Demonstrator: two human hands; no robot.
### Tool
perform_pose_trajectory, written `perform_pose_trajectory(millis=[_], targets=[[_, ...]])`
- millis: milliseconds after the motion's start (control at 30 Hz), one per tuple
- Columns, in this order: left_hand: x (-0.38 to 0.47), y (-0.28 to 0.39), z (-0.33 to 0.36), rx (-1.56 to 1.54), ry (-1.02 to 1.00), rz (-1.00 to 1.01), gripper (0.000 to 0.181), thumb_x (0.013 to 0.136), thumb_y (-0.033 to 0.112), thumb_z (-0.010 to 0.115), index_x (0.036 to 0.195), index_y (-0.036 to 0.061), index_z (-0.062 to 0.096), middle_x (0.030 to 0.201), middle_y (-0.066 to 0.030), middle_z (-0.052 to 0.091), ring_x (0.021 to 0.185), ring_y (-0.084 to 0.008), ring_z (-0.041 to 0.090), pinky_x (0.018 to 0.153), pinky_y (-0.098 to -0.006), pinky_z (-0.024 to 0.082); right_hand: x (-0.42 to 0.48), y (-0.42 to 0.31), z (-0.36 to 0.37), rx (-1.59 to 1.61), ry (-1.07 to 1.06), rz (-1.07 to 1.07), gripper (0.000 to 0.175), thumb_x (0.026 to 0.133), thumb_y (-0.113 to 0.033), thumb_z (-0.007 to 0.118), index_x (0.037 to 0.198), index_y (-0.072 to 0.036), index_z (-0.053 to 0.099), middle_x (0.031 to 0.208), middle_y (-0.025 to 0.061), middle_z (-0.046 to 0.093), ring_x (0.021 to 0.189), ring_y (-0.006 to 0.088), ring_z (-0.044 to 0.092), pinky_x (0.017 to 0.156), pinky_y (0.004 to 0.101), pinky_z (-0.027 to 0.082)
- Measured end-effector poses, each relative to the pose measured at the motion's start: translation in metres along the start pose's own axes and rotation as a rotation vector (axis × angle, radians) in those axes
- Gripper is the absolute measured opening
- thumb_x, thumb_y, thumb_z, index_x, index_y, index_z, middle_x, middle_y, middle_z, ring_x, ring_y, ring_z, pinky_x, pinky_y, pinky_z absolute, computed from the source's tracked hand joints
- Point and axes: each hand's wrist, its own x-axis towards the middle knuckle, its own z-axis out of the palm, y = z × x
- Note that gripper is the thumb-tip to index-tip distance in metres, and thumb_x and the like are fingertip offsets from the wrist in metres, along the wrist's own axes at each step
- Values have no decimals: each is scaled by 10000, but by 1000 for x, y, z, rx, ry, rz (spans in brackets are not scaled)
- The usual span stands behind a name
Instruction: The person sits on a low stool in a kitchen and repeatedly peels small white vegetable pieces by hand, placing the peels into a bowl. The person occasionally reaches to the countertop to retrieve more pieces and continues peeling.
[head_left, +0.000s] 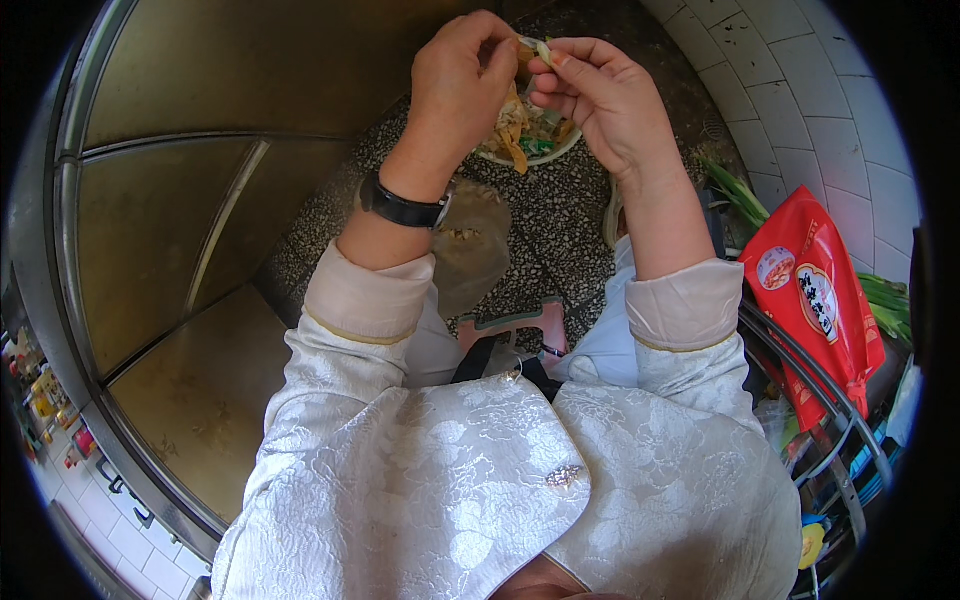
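Note:
My right hand (600, 94) pinches a small pale piece (544, 52), which looks like a garlic clove, between thumb and forefinger. Close beside it, my left hand (469, 79) has its fingertips together on a thin whitish strip (529, 43) at the clove's upper end. Whether the strip is skin or something else is too small to tell. Below both hands stands a light-rimmed container (559, 154) of food scraps, peels and wrappers, partly hidden by them. Nearer me, a clear plastic bag (472, 274) lies on the floor with small pale bits on it.
Metal cabinet panels (165, 202) stand at left, a white tiled wall (817, 97) at right. A metal rack (840, 409) holds a red printed packet (814, 300) and green leafy stalks (885, 300). Between my knees is a pink plastic object (553, 330) on the speckled floor (555, 240).

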Motion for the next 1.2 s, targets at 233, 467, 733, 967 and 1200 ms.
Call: perform_pose_trajectory(millis=[233, 467, 733, 967, 1200], targets=[[-1, 8, 2, -182, 2, -64, 105, 822, 100, 605, 867, 8, 624, 737, -24, 627, 669, -69, 572, 607, -211, 475, 1, 0, -2, 25, -6, 21, 159, 868, -69, 538, 979, 43, 561, 853, 118, 632, 725, 165, 631, 676, 293, 553], [-2, 7, 3, -245, -32, -114, 112, 773, 100, 638, 834, 6, 630, 708, -58, 639, 645, -100, 605, 588, -230, 489, -1, 1, 6, -222, 44, -85, 152, 873, -74, 544, 991, 16, 573, 810, 69, 620, 720, 123, 616, 689, 268, 541], [-3, 5, 3, -260, -27, -140, 114, 749, 100, 648, 816, 10, 628, 688, -48, 631, 634, -84, 595, 570, -224, 483, -2, 1, 8, -264, 37, -76, 143, 871, -73, 548, 980, 14, 582, 782, 64, 617, 714, 118, 613, 676, 260, 540], [-3, 11, 1, -186, -36, -126, 79, 797, 91, 614, 815, 15, 615, 684, 16, 600, 638, -28, 531, 572, -182, 442, -2, 1, 6, -197, 24, -54, 158, 866, -72, 557, 994, 17, 583, 799, 72, 619, 718, 126, 617, 680, 265, 540], [-2, 14, 1, -213, -37, -152, 80, 802, 97, 612, 814, 18, 614, 680, 22, 589, 629, -28, 521, 563, -178, 430, -2, 2, 4, -159, -13, -70, 174, 852, -47, 567, 1008, 32, 572, 831, 97, 624, 741, 156, 632, 686, 277, 548]])
